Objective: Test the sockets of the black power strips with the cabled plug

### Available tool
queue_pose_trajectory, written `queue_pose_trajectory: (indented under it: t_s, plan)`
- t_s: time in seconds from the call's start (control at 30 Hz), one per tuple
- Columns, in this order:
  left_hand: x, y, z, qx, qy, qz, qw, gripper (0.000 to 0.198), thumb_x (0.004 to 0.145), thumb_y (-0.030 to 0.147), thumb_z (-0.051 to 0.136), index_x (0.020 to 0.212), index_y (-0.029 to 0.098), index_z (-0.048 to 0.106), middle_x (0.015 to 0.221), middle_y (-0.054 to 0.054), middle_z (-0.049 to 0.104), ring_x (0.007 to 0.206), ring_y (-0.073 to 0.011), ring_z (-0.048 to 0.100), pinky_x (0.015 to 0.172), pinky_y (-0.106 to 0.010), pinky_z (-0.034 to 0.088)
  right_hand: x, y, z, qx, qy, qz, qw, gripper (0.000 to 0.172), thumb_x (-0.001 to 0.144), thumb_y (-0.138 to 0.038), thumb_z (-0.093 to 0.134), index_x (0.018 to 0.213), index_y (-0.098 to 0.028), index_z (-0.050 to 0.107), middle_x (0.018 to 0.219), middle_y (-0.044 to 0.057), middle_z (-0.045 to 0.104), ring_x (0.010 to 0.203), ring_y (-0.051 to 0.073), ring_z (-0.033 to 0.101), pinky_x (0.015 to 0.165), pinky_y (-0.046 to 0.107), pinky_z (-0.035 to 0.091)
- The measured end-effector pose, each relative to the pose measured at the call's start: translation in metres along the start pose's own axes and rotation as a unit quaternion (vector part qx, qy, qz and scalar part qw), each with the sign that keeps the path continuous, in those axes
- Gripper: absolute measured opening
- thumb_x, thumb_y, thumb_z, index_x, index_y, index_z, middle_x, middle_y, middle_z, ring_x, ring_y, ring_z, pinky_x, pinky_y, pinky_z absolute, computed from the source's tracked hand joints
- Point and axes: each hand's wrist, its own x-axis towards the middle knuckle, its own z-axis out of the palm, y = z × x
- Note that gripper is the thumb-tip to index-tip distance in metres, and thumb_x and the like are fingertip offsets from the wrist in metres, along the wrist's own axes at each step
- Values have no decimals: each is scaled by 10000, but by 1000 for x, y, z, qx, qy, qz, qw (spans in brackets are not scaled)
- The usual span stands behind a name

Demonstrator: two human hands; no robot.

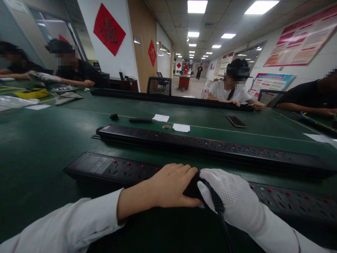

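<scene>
A long black power strip [100, 165] with small red lights lies across the table in front of me. My left hand [171, 186], bare, grips its middle, fingers over the top and thumb on the near side. Close beside it, my right hand [231, 196] in a white dotted glove is closed on a black plug [216, 202] at the strip. From the plug a thick black cord [224, 228] runs down toward me. The plug's front is hidden by my hands, so I cannot tell whether it sits in a socket.
A second black power strip [184, 138] lies just behind. Farther back are paper slips [181, 127], a phone [236, 121], a small black part [114, 116], a round table hole [166, 127] and a long black rail [168, 99]. Co-workers sit around the green table [39, 140].
</scene>
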Motion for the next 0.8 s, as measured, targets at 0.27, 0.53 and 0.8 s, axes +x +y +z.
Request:
queue_pose_trajectory:
  t_s: [0.27,0.53,0.8]
  plan:
    - [1,-2,0,-3,-5,-2,1000,646,769,639,471,1196,154,441,1023,-79,595,894,-238,583,801,-385,468,0,2,-1,-5,3,-6,1000,209,850,-295,467,975,-161,569,872,68,652,752,173,619,657,301,493]
    - [0,-1,-1,-5,-3,1,1000,629,778,634,461,1189,158,446,1025,-79,598,896,-231,586,797,-370,466,0,-1,-1,-5,7,-3,1000,220,853,-303,456,965,-158,578,859,68,656,747,167,622,654,290,491]
    - [0,-1,-1,0,-1,1,1000,635,776,630,466,1187,147,447,1025,-87,597,904,-241,585,807,-386,463,0,0,-3,-9,13,-12,1000,234,857,-304,446,969,-156,588,874,71,661,761,158,625,675,277,490]
